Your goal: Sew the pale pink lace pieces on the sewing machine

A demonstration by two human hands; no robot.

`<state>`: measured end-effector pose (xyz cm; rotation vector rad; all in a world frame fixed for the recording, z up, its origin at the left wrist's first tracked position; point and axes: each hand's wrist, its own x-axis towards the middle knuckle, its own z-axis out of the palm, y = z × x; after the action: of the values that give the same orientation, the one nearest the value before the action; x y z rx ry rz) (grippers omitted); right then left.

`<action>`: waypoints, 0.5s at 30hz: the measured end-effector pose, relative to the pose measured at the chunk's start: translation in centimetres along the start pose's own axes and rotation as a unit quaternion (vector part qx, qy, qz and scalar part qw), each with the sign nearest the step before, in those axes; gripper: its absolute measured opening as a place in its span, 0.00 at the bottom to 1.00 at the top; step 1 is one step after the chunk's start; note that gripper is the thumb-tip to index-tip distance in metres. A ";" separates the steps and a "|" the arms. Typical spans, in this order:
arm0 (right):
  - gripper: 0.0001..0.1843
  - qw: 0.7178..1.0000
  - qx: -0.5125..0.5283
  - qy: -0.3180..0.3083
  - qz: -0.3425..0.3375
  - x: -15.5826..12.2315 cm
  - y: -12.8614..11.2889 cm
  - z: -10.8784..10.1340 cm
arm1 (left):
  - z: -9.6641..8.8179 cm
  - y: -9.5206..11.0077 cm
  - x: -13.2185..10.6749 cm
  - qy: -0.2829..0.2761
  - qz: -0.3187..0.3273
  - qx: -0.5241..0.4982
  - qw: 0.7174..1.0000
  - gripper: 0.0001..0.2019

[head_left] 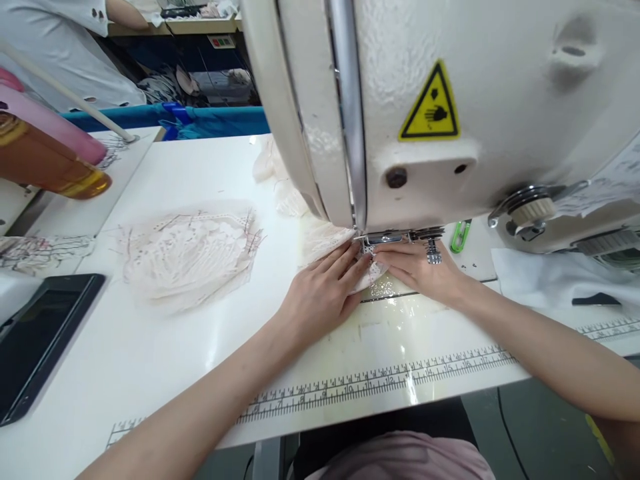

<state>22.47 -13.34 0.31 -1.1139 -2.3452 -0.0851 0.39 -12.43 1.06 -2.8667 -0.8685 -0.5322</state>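
Note:
A large white sewing machine (425,100) fills the upper right, its presser foot (380,239) just above the table. My left hand (323,290) lies flat with fingers stretched out on a small piece of pale lace fabric (320,240) at the foot. My right hand (420,267) rests on the same piece from the right, fingers extended toward the needle and pressing the fabric down. Part of the fabric is hidden under both hands.
A stack of pale lace pieces (187,257) lies to the left on the white table (150,347). A dark tablet (37,340) sits at the left edge. An amber bottle (50,163), green clip (460,235), white cloth (550,280), printed ruler strip (380,383). Another person's sleeve (65,47) at far left.

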 end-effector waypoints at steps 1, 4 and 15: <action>0.14 1.000 0.005 -0.004 0.003 0.0 0.0 0.0 | 0.0 0.0 0.0 0.005 0.006 0.001 1.000 0.20; 0.15 1.000 0.005 -0.019 0.008 0.1 -0.1 0.0 | 0.1 -0.2 -0.1 0.017 0.051 0.010 0.999 0.18; 0.18 0.997 -0.018 -0.064 -0.030 0.3 -1.1 0.5 | -0.6 -1.3 -0.7 0.016 0.067 0.002 0.998 0.18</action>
<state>21.33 -13.69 0.22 -1.0948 -2.5002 -0.0820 -1.04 -11.79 1.39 -2.8770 -0.6665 -0.5579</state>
